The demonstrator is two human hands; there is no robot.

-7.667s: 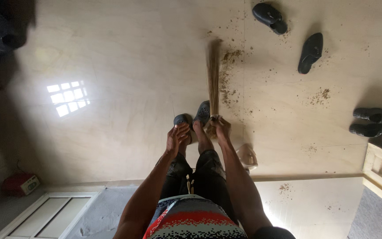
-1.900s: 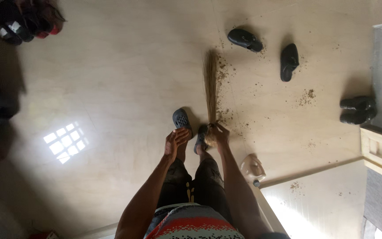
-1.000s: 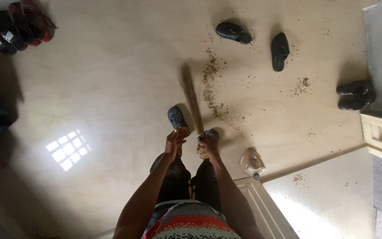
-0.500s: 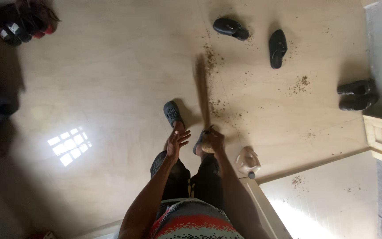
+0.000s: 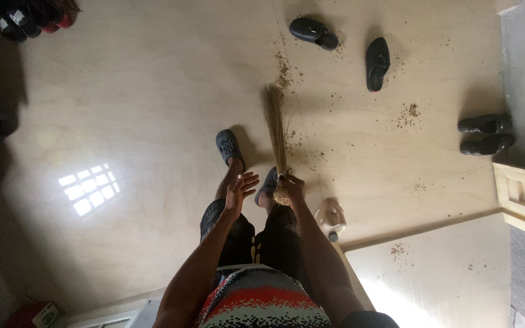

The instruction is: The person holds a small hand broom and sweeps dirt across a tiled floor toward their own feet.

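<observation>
Gripping the bound end of a handleless straw broom [image 5: 274, 130], the right hand [image 5: 289, 187] is closed tight around the bundle at mid-frame, while the left hand [image 5: 240, 188] hangs just beside it with fingers spread, holding nothing. The bristles fan upward from the fist, across the pale tiled floor [image 5: 153, 109], their tips near a streak of brown dirt [image 5: 284, 64] in the upper middle. To my eye, sweeping well here means keeping the bristles low and flat on the tiles, using short strokes so the crumbs gather instead of scattering, and working around the two loose black slippers [image 5: 341, 42] above and the black shoes [image 5: 484, 135] at the right edge, where more specks [image 5: 407, 114] lie. Both feet wear grey perforated clogs [image 5: 229, 147]; the one beside the fist is mostly hidden behind it. A pale plastic jug [image 5: 329, 217] sits just right of the right forearm, partly covered by it. Footwear in the upper left corner is cut off and dark, the red box at the lower left is too small to identify, and whether the bristle tips touch the tiles cannot be told.
</observation>
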